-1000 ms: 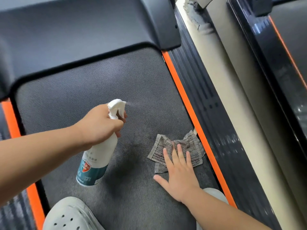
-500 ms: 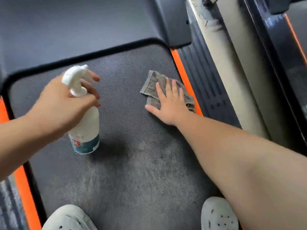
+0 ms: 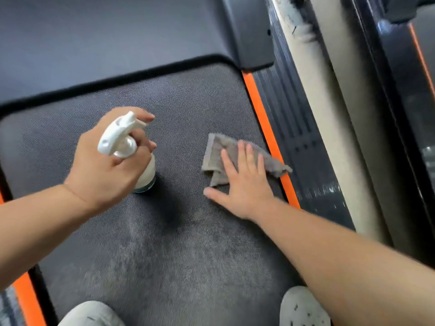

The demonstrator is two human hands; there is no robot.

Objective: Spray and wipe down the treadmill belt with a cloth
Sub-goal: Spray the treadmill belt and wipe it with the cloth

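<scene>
While the left hand (image 3: pixel 106 170) curls its fingers (image 3: pixel 144 117) round the bottle (image 3: pixel 147 175) centre-left, the right hand (image 3: pixel 244 184) presses flat, fingers straight, on the cloth (image 3: pixel 216 156) mid-right on the belt (image 3: pixel 164 243); soft and limp, I'd say, best pinned under the palm.

Open lane of bare treadmill belt (image 3: pixel 164 255) between the spray bottle (image 3: pixel 147 171), gripped by the left hand (image 3: pixel 106 165), and the cloth (image 3: pixel 217 154), pressed flat under the right hand (image 3: pixel 244 184). Closed off ahead by the dark motor cover (image 3: pixel 117 43) across the far end. Hemmed on the right by the orange strip (image 3: pixel 261 114) and the ribbed side rail (image 3: pixel 294 125), with a cloth corner over the strip. Near right corner crossed by the right forearm (image 3: pixel 341 260). Free belt between the white shoes (image 3: pixel 303 307) at the near edge, and more to the left of the bottle.
</scene>
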